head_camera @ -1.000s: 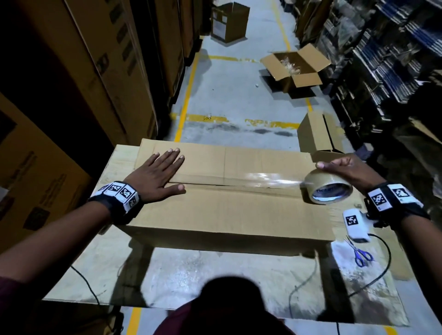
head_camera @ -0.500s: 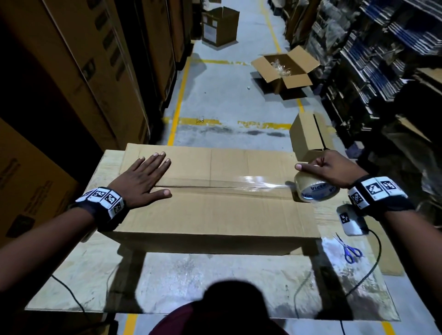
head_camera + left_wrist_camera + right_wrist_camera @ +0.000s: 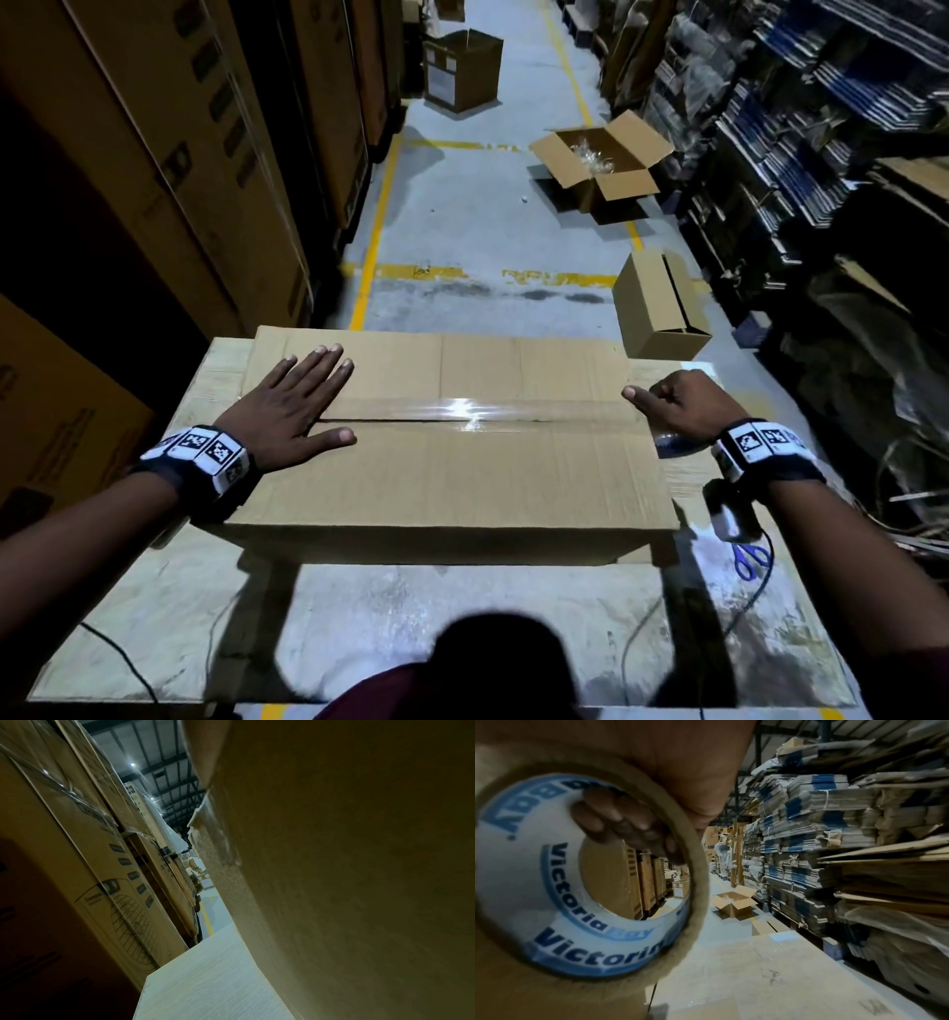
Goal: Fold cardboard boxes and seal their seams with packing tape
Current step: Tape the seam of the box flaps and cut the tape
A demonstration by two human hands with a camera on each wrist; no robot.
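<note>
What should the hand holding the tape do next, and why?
Probably pull the tape roll down over the box's right end. The shiny strip already covers the seam up to that edge, the right hand grips the roll just past it, and the left hand lies flat on the box top.

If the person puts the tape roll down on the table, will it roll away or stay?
The tape roll is a round ring, so on edge it would probably roll; flat on its side it should stay. The right hand grips it through the core.
</note>
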